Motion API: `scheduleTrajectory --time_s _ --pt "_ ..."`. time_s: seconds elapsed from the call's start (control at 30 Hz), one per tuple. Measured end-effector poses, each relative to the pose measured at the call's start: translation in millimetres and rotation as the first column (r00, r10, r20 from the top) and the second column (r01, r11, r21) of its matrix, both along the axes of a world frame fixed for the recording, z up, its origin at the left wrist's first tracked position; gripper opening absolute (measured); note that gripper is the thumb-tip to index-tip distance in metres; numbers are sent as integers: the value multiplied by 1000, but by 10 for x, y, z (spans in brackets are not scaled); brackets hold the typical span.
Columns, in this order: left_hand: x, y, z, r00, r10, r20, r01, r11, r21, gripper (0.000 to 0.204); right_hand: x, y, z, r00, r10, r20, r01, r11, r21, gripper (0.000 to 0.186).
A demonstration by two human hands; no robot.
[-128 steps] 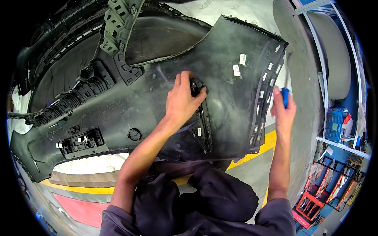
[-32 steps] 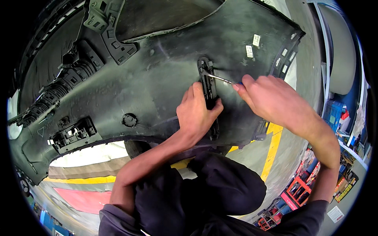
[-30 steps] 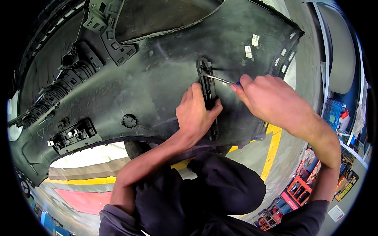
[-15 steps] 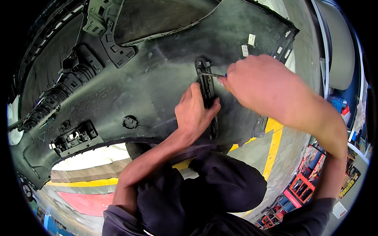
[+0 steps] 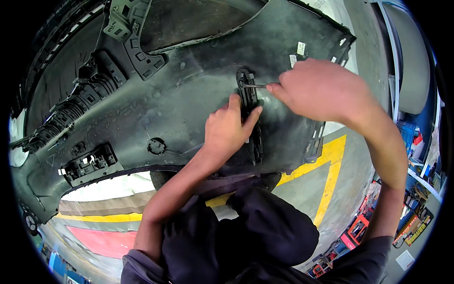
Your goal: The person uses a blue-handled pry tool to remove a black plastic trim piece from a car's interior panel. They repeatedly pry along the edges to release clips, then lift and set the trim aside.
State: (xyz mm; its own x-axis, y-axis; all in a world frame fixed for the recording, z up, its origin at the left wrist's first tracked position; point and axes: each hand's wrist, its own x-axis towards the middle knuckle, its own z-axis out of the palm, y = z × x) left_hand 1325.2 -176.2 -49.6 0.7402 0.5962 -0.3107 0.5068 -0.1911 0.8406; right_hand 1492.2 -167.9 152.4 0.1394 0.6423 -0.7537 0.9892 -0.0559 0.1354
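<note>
My left hand (image 5: 229,125) grips the sides of a narrow black plastic bracket (image 5: 245,75) on the inner face of a large dark car bumper cover (image 5: 184,109), fingertips on one edge and thumb on the other. My right hand (image 5: 321,90) is closed on a screwdriver (image 5: 255,86), whose handle it hides; the shaft lies nearly level, its tip at the upper part of the bracket. Two small white labels (image 5: 301,48) show above my right hand. A round black mount (image 5: 156,146) and a rectangular housing (image 5: 90,162) sit to the left on the bumper.
A grey-green bracket (image 5: 118,26) and ribbed black structure are at upper left. My knees are below the bumper, on a floor with yellow lines (image 5: 326,189) and a red area (image 5: 101,239). Along the right stand a metal shelf (image 5: 392,57), blue crate (image 5: 405,132) and red tool racks (image 5: 359,229).
My right hand came in from the right edge of the bumper to the bracket, then rose, leveling the screwdriver shaft. My left hand shifted slightly upward since half a second ago, still on the bracket.
</note>
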Motion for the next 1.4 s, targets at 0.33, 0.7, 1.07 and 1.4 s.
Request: scheduleTrajectory --time_s 0.33,0.7,1.07,1.4 --pt "117 579 69 973 -32 229 -31 963 266 66 457 -250 -116 972 -181 -151 207 962 179 46" --pt "386 297 200 971 49 -235 75 867 493 75 922 -334 -42 898 -162 -410 313 889 334 31" --pt "348 201 45 976 145 -160 -92 949 300 57 1036 -367 -156 683 -621 -384 678 735 17 61" --pt "323 127 -110 970 231 73 -240 954 180 48 901 -163 -263 977 -172 -122 190 969 156 67"
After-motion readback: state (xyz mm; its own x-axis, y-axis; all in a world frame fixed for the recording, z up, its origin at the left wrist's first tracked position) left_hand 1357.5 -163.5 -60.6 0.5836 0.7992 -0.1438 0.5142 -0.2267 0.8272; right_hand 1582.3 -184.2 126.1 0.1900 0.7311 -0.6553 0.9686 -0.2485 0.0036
